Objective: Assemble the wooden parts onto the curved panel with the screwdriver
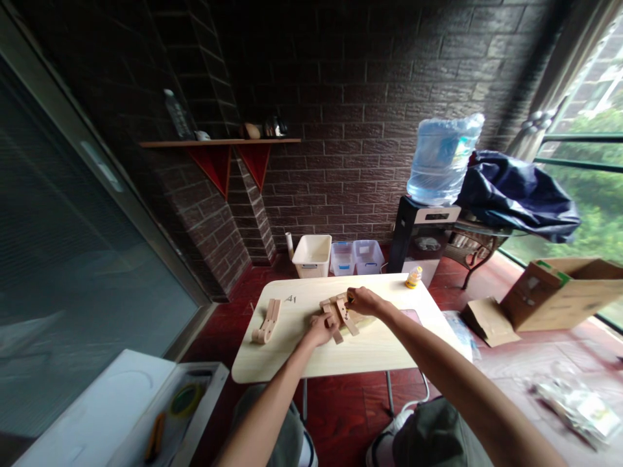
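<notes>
A small wooden assembly (343,314) of pale slats lies at the middle of the light table. My left hand (321,329) is on its left side, fingers closed on the wood. At its upper right edge my right hand (364,301) is closed round a small dark and yellow thing, too small to name. Two pale wooden pieces (267,322) with rounded ends rest apart at the table's left. Small dark bits (291,299) lie near the back edge.
On the table's (292,363) back right stands a yellow-capped bottle (413,277). Behind it are a cream basket (312,255), clear bins (368,257) and a water dispenser (422,237). A white case (117,415) stands at lower left, a cardboard box (559,295) at right.
</notes>
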